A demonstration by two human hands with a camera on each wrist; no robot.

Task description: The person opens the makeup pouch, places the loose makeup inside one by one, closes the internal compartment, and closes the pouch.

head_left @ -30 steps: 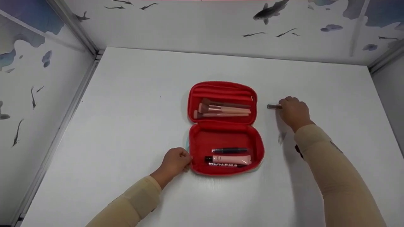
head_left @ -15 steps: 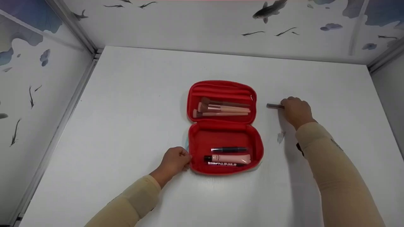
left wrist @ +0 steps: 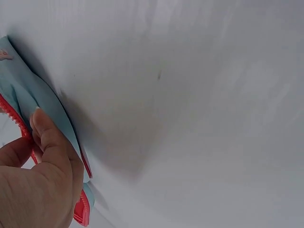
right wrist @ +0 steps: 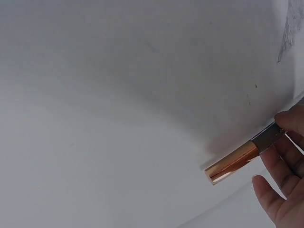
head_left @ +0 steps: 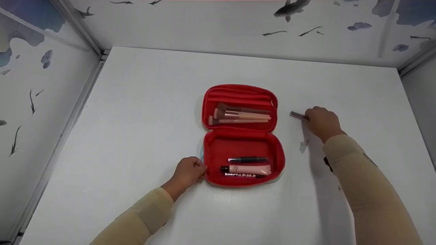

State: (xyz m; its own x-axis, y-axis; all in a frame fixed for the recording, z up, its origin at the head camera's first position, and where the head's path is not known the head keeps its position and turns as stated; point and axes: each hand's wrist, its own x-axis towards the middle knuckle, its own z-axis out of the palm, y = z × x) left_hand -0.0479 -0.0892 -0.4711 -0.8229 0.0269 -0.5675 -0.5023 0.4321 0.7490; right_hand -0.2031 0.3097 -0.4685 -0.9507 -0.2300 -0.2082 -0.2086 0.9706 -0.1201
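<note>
An open cosmetic case (head_left: 238,144) with red lining lies on the white table, its pale blue outer side (left wrist: 45,95) showing in the left wrist view. My left hand (head_left: 188,171) pinches the case's red zipper edge (left wrist: 15,118) between thumb and fingers. Off to the right of the case, my right hand (head_left: 323,123) holds a slim cosmetic tube (right wrist: 232,162) with a shiny copper end and a dark body. Makeup brushes (head_left: 242,115) lie in the upper half. In the lower half are a pink squeeze tube (head_left: 251,169), a dark pen-like stick (head_left: 248,159) and another slim stick (head_left: 239,175).
The white table (head_left: 143,102) spreads around the case. A patterned wall (head_left: 218,27) rises behind it, and another panel (head_left: 30,112) stands on the left. A greyish smudge or reflection (head_left: 304,146) shows on the table below the right hand.
My right hand has shifted slightly right and toward me, and the tube's free end now points more away from me. My left hand stays at the case's edge.
</note>
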